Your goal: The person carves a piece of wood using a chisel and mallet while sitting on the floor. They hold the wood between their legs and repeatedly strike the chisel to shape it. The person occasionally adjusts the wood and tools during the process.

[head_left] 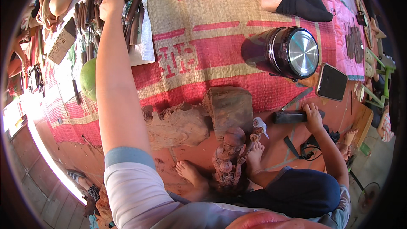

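While the right hand grips a dark bar, the left hand, hold unclear, touches handles.

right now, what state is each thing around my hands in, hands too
Brown-handled tools: lying bunched together
Left hand: on the tools, grip unclear
Dark block: lying down, under the right hand
Right hand: on the block, grip unclear
Phone: lying flat, screen dark
Dark cylinder: silver end facing the camera
Carved figure: between the feet
Mat: spread out
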Tool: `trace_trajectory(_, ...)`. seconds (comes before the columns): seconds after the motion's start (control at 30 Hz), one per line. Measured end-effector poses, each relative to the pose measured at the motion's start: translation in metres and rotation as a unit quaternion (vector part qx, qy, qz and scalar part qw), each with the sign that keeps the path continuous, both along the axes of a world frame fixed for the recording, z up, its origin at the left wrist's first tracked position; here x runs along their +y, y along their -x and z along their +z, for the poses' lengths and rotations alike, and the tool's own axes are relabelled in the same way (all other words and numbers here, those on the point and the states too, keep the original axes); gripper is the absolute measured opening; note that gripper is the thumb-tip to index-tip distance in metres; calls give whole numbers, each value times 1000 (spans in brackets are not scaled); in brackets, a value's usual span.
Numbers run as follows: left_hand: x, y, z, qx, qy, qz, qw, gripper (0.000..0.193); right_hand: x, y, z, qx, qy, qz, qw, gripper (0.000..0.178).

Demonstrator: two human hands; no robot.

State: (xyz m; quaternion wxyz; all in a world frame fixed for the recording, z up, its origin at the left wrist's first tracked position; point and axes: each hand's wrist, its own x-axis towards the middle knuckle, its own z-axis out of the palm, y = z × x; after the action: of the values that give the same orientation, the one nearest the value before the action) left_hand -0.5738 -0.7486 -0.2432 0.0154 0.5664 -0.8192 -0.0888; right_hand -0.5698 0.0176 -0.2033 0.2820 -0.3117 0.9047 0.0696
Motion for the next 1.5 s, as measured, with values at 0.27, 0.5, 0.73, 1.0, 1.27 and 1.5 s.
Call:
trace_trajectory(0.27,-1,-24,17,119,-52,95,987,61,4,-2,2,-7,-21,4,1000,50)
trace_trajectory(0.5,-8,-61,73,139,-11,75,987,48,4,-7,16,-9,36,20,999,49)
trace_trajectory(0.73,-1,-107,141,573,-188,23,798,23,27,-12,36,49,47,37,997,44)
trace_trajectory(1.0,164,-191,234,650,-355,-97,665,29,50,-12,35,38,178,-8,983,41)
trace_trajectory(1.27,363,-273,173,86,-463,-127,873,55,20,-50,62,-42,319,-106,941,37)
trace_trajectory(1.5,393,-320,73,263,-807,80,523,32,-36,-74,83,-192,389,-157,887,36)
